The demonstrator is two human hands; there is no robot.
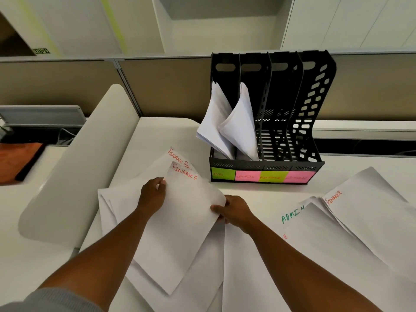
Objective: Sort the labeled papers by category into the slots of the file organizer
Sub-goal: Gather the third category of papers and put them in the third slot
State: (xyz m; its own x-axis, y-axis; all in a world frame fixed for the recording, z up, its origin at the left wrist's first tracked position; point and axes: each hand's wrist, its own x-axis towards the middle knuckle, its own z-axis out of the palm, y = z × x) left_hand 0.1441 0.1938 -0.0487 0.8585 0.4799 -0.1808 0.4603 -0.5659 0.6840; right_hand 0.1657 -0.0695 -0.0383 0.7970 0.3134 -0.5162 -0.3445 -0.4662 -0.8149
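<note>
White desk [33, 255], beige partition [67, 86], white cabinets [213, 23].

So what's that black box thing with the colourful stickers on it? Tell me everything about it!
It is a black plastic file organizer with four upright slots, standing on the white desk. Its dividers have cut-out holes, and the base is slatted. Sticky notes along the front read HR, SPORTS, FINANCE, and a fourth that seems to say ADMIN. White papers lean out of the two left slots; the two right slots look empty. Neither hand touches it.
</note>
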